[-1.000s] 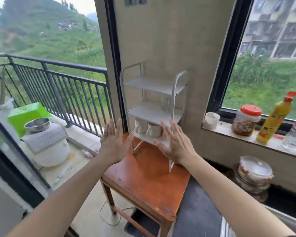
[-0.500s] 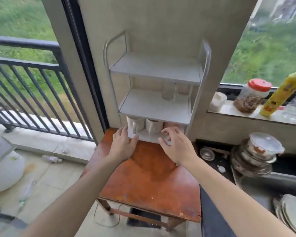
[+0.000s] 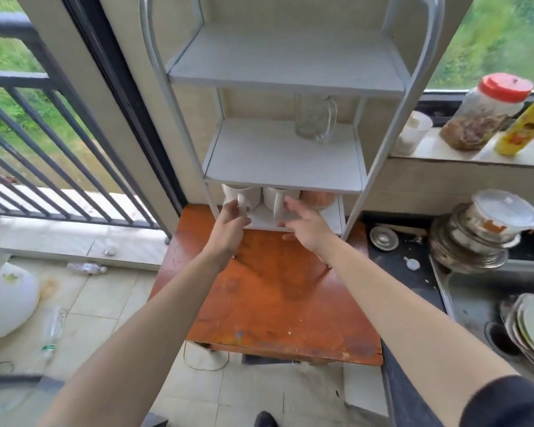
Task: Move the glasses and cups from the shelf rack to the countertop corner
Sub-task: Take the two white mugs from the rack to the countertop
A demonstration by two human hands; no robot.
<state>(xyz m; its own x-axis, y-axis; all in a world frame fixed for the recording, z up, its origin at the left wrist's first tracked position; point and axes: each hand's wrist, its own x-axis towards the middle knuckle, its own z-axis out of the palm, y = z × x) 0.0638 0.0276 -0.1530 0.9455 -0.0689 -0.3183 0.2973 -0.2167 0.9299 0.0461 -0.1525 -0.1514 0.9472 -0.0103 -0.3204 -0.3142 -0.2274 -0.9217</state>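
Fingers of the left hand [image 3: 228, 226] pinch the flat loop handle of the glossy white left mug [image 3: 248, 195]; the right hand [image 3: 305, 229], fingers loosely spread, is at the matching right mug [image 3: 274, 197].

white mugs [image 3: 244, 197], grey rack [image 3: 285, 75], orange table [image 3: 278, 291]

Tiled floor [image 3: 111, 306], orange table [image 3: 278, 303], daylit window [image 3: 494, 38].

both arms extended forward, left grip [image 3: 232, 221] curled, right grip [image 3: 305, 228] spread.
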